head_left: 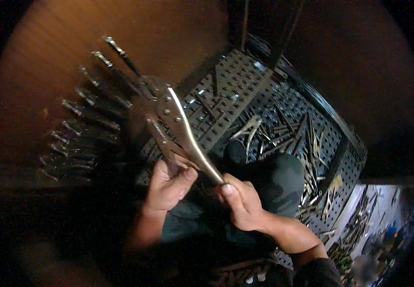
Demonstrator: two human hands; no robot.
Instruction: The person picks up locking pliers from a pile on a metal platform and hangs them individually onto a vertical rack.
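Large metal locking pliers [181,125] slant across the middle, their jaw end pointing up and left. Both my hands grip their handles. My left hand [168,185] is closed around the lower end of the left handle, with the thumb on top. My right hand [241,201] is wrapped round the end of the curved, shiny right handle. Behind the jaw end, a row of dark metal prongs with bright tips [92,115] lies against the brown surface. I cannot tell whether the topmost prongs belong to the pliers I hold.
Perforated metal plates [238,79] lie below and to the right. Several loose metal tools [283,131] are scattered over them, with a pale pair of pliers [249,128] among them. More metal pieces [360,215] lie at the lower right. A brown panel [168,28] fills the upper left.
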